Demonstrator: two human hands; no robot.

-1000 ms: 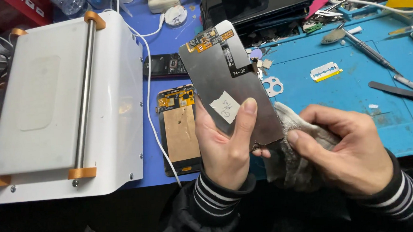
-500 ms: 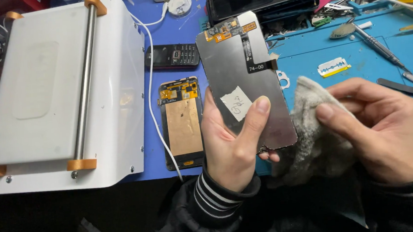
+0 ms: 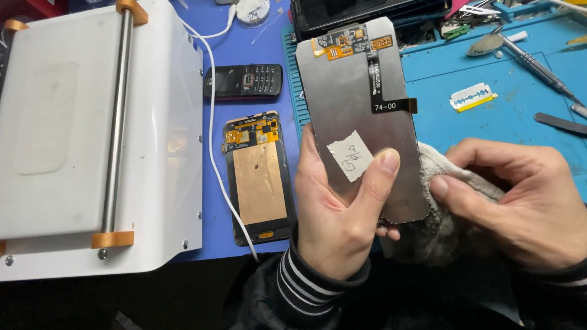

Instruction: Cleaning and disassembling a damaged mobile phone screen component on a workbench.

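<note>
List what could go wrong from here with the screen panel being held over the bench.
1. The left hand pinches the display panel only at its lower end, so it could slip or flex and crack.
2. Its orange flex cable is bare at the top; the cloth in the right hand might snag it.
3. A razor blade lies loose on the blue mat close by, a likely cut or scratch hazard.

A white roller machine (image 3: pixel 81 130), a black keypad phone (image 3: pixel 243 82) and a razor blade (image 3: pixel 473 97) lie on the bench.
</note>
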